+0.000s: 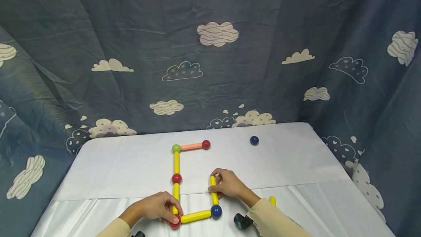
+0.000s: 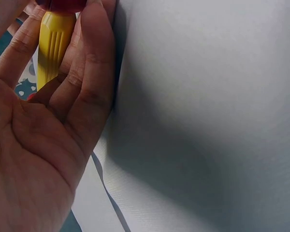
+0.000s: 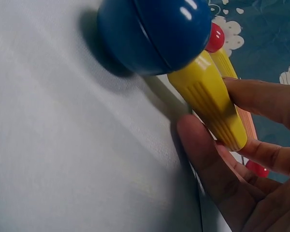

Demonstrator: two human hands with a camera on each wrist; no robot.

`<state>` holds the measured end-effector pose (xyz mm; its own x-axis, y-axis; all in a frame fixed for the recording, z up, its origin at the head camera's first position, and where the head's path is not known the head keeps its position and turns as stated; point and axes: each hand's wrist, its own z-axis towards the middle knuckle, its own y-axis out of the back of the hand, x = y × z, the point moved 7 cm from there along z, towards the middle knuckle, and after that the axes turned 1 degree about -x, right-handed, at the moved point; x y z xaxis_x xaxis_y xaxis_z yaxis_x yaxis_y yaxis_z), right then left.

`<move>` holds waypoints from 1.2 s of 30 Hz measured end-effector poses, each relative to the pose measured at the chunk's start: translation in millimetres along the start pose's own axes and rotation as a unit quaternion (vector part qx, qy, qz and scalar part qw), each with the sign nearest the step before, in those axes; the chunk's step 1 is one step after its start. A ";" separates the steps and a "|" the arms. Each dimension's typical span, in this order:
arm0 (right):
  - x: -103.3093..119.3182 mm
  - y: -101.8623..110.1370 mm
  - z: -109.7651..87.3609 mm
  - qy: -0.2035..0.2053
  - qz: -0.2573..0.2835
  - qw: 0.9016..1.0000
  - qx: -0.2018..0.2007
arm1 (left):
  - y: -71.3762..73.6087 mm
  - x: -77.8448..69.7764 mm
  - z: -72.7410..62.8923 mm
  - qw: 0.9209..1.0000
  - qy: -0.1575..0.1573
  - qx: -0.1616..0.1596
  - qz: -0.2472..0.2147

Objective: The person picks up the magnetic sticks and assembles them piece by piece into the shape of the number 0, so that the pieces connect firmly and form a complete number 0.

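Note:
My left hand (image 1: 160, 206) grips the red ball (image 1: 175, 224) at the near corner of a stick-and-ball figure lying on the white table. A yellow stick (image 2: 54, 48) meets that ball between my fingers. Between thumb and fingers, my right hand (image 1: 229, 184) pinches another yellow stick (image 1: 213, 189), whose near end touches the blue ball (image 1: 216, 211). One more yellow stick (image 1: 196, 217) joins the red corner ball to the blue one. Up the left side run further yellow sticks, a red ball (image 1: 176, 178) and a green ball (image 1: 176, 148); from it an orange stick (image 1: 191, 146) leads to a red ball (image 1: 206, 144).
A loose blue ball (image 1: 254, 140) lies at the back right of the white table (image 1: 115, 167). Beside my right forearm, the end of a yellow stick (image 1: 272, 200) shows. A dark cloud-patterned curtain (image 1: 184, 17) encloses the back and sides.

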<state>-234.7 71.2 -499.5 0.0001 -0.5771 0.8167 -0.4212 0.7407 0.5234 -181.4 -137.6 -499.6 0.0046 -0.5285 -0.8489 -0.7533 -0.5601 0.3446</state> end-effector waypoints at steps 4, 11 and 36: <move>-0.8 0.6 -0.2 0.001 -0.013 1.000 -0.001 | -0.3 0.3 -0.5 1.000 -0.002 -0.002 0.004; -3.5 0.6 -1.3 -0.004 -0.020 1.000 0.000 | -1.6 0.6 -0.4 1.000 -0.007 -0.004 0.011; -53.0 154.2 25.2 0.014 -0.012 0.969 -0.248 | -0.8 -1.1 -0.1 1.000 -0.009 0.005 0.005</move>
<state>-322.5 207.4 -468.2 0.0327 -0.5924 0.8050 0.0663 0.8049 0.5896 -180.8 -136.7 -498.9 -0.0156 -0.5227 -0.8524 -0.7604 -0.5473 0.3495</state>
